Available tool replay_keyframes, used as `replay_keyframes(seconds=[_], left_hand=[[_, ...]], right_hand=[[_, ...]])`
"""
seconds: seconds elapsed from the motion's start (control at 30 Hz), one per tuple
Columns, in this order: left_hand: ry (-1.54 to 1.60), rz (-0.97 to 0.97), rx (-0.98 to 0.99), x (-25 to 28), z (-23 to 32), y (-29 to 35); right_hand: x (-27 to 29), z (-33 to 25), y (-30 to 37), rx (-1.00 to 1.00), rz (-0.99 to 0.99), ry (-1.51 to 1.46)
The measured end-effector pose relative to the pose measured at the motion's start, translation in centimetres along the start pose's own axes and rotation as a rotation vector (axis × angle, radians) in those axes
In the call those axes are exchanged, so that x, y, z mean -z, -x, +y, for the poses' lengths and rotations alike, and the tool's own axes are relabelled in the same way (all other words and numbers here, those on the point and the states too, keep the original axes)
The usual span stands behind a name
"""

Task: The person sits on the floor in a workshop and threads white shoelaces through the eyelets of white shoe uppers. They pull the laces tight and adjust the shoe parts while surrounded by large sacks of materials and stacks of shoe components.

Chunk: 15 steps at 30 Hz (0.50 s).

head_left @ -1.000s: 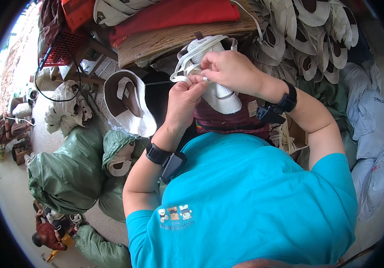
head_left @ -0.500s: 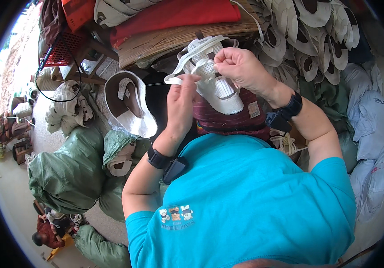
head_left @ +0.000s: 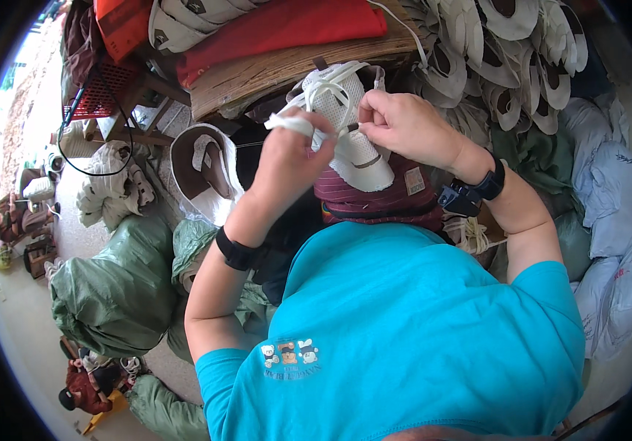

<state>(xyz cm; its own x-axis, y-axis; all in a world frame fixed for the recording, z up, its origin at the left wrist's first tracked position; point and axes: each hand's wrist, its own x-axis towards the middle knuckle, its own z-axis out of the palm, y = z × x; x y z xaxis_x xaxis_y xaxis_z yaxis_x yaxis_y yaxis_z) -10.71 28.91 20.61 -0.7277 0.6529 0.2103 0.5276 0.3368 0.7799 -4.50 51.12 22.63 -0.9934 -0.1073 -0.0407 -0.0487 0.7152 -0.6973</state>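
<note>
Here, left hand [head_left: 292, 153] holding lace [head_left: 288, 123], right hand [head_left: 413, 129] pinching, contents unclear; maroon cloth [head_left: 333, 189] propping shoe upper [head_left: 367, 176], likely for reach.

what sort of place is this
Probably a shoe workshop: pale shoe uppers bunched at upper right, bulging green sacks at left, and a white lace in the left hand by a mesh upper.

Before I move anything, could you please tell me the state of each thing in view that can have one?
Left hand, curled, holding the flat white lace
Right hand, fingers bent as if pinching; grip unclear
Flat white lace, untied, looped over the upper
White mesh shoe upper, unsoled
White-and-brown shoe upper, open, inside showing
Big green plastic sack, bulging
</note>
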Motion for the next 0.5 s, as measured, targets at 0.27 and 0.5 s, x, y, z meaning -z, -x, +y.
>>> replay_keyframes(seconds=[0.27,0.5], left_hand=[[-0.168,0.150,-0.304,-3.0,-2.3,1.0],[-0.333,0.295,-0.466,-3.9,-2.9,-0.2]], right_hand=[[-0.8,0.2,0.1,0.063,0.084,0.163],[-0.9,0.4,0.5,0.059,0.099,0.194]])
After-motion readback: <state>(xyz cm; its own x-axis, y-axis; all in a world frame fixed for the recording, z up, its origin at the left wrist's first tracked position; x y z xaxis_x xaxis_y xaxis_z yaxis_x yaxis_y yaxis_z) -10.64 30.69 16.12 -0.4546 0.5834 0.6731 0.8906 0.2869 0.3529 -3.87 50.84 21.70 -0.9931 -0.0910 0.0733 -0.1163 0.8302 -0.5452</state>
